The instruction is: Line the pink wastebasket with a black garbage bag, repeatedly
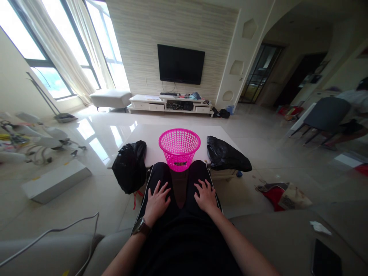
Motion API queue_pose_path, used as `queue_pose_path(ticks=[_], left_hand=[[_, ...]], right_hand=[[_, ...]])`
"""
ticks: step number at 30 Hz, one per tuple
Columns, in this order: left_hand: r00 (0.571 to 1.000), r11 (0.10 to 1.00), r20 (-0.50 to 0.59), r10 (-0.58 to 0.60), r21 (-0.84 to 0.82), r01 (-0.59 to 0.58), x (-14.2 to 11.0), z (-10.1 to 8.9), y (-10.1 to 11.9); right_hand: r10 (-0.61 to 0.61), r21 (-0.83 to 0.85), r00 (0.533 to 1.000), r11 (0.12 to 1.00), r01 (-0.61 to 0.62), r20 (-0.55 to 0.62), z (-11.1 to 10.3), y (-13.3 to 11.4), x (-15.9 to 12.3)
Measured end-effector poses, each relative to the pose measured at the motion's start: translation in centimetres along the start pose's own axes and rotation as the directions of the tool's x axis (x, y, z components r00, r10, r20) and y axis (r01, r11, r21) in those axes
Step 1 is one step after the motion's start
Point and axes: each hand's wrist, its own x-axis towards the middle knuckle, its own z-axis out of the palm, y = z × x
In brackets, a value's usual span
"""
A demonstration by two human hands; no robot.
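My left hand [157, 203] lies flat on my left thigh with its fingers spread, a watch [141, 226] on the wrist. On the other thigh rests my right hand [206, 196], fingers also apart and holding nothing. Just beyond my knees a bright pink basket [180, 147] with a pattern of holes stands upright at the near edge of a white table [155, 132]. A black plastic bag [130, 165] hangs partly over the table's left edge. Another black plastic bag [227, 155] lies at the right corner. What the bags hold is hidden.
I sit on a grey sofa [267, 237]; a dark phone [326, 258] and a white tissue [320, 227] lie on it. A white cable [51, 231] runs at the left. A long box [57, 182] is on the floor. At far right a person sits on a chair [326, 113].
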Motion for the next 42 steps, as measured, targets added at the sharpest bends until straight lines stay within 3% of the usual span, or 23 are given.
queue_pose_path(ticks=[42], left_hand=[[1.000,1.000,-0.004,-0.007,-0.009,0.007,-0.18,-0.14,0.05]], right_hand=[[0.013,0.013,1.000,1.000,-0.014,0.014,-0.37,-0.08,-0.21]])
